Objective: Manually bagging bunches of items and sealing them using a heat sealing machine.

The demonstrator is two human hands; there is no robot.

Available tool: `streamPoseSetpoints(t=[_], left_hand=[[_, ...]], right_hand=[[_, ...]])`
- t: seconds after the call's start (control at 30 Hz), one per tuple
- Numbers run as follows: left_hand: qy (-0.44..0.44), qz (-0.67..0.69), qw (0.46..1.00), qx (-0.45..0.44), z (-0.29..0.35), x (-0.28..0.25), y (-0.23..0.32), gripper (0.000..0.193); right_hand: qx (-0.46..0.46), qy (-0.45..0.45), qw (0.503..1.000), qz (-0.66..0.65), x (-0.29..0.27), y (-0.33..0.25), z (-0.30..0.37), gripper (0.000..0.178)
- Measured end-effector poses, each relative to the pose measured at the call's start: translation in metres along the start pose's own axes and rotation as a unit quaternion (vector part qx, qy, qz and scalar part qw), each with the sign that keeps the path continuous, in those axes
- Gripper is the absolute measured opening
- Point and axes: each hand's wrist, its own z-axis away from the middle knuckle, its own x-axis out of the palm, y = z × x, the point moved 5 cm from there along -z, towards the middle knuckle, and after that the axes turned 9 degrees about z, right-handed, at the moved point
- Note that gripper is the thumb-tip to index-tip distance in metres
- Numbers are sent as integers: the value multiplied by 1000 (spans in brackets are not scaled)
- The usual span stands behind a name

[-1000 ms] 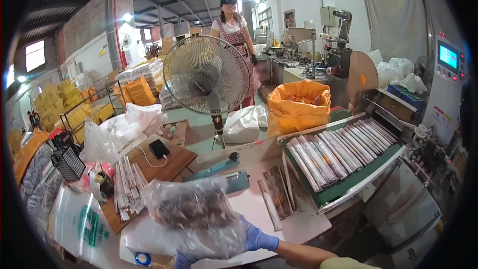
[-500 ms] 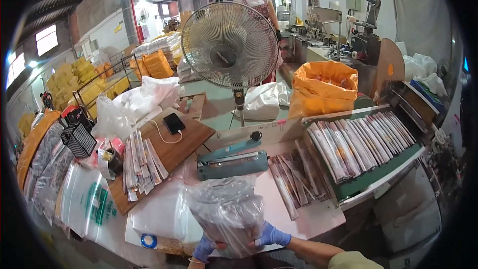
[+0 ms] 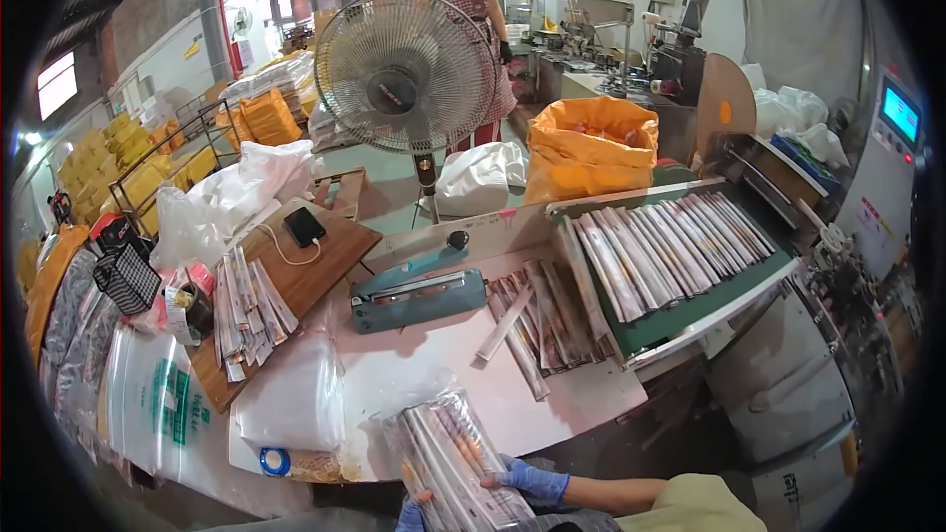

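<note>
Low in front of me, a clear plastic bag (image 3: 458,458) filled with several long, slim printed packets tilts toward my body. My left hand (image 3: 414,514), in a blue glove with bare fingertips, grips its lower left side; the lower edge of the view cuts off most of this hand. On the right side, my right hand (image 3: 529,479), gloved the same way, presses its thumb on top of the bag, its other fingers hidden. Beyond the bag, a teal bag sealer (image 3: 419,301) stands on the pale table (image 3: 394,365). Loose slim packets (image 3: 552,320) lie right of the sealer.
A green-floored tray (image 3: 709,310) at right holds a row of packets. Flat clear bags (image 3: 291,399) and a blue tape roll (image 3: 275,461) lie at left, beside a wooden board (image 3: 340,236) with packets and a phone (image 3: 304,227). A fan (image 3: 406,74) stands ahead; a person (image 3: 478,10) stands behind it.
The filled bag has come down closer to my body and tilted, so the printed packets inside show plainly. Both hands keep hold of it. The whole view has shifted toward the right.
</note>
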Motion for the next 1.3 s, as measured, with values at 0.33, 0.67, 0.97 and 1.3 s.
streamPoseSetpoints(t=[0.33, 0.67, 0.97, 1.3], left_hand=[[-133, -116, 972, -153, -31, 65, 40, 45], [-276, -194, 910, -240, -104, 217, 78, 43], [-180, -56, 925, -329, -95, 195, 63, 41], [13, 48, 992, 115, -26, -13, 26, 38]], right_hand=[[-422, 388, 595, 564, -146, -284, 67, 69], [-107, 700, 663, 244, -447, -449, 185, 37], [52, -22, 944, 326, -99, -233, 27, 32], [-55, 76, 989, 117, -26, -23, -29, 66]])
